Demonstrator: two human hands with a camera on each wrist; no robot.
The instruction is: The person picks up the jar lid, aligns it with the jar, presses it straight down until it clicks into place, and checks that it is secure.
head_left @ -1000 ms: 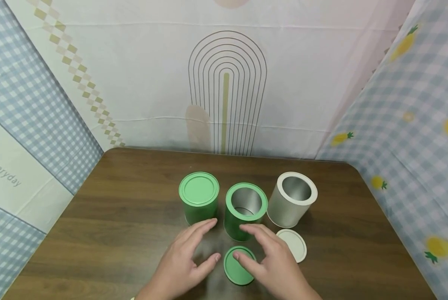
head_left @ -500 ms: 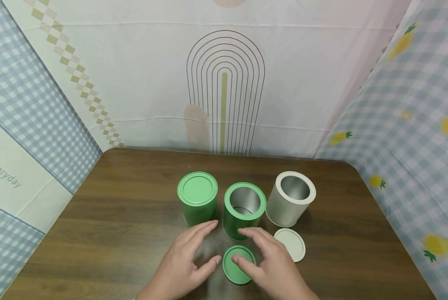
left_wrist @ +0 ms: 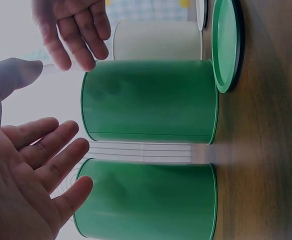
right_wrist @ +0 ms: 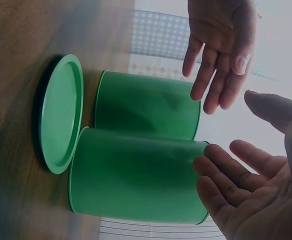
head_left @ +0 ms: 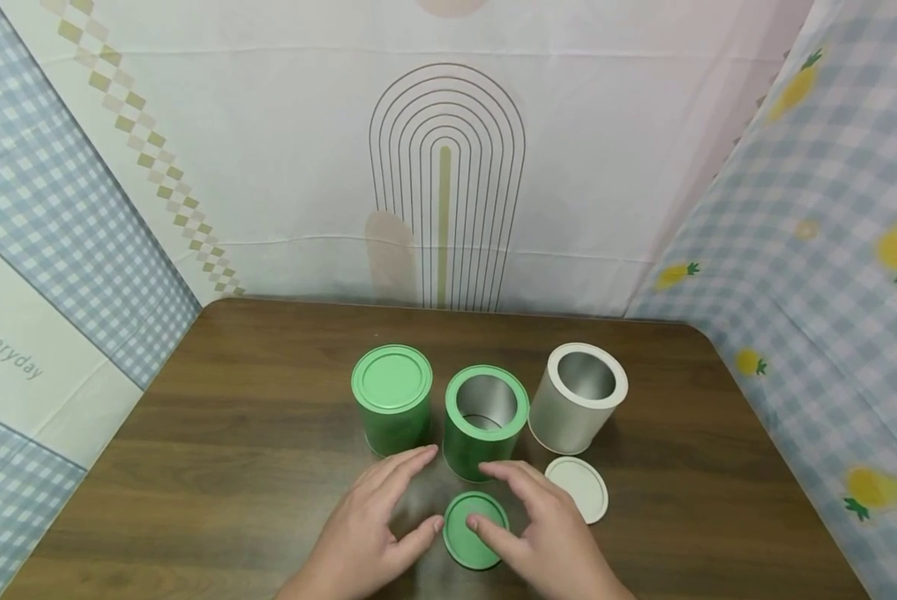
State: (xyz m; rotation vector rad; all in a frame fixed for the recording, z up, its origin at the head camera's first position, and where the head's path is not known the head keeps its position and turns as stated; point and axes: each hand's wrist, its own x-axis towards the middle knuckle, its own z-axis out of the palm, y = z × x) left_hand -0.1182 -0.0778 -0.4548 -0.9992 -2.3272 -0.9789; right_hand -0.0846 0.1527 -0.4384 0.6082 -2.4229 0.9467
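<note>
Both hands hover above the table in front of three cans, with nothing in them. The left hand (head_left: 366, 525) has its fingers apart and relaxed, near the front of the lidded green can (head_left: 392, 400). Facing it, the right hand (head_left: 553, 525) is held the same way, its thumb overlapping a loose green lid (head_left: 463, 542) in the head view. Behind that lid stands an open green can (head_left: 467, 450), with a bare metal inside. In the left wrist view the lid (left_wrist: 226, 45) lies on the table close to the middle can (left_wrist: 151, 100).
An open white can (head_left: 564, 421) stands at the right, and its white lid (head_left: 583, 492) lies in front of it. All rest on a brown wooden table (head_left: 216, 467). Patterned cloths (head_left: 306, 167) hang behind the table and at both sides.
The whole head view has shifted slightly left. Both hands keep nearly the same pose, and the cans and lids stay where they were.
</note>
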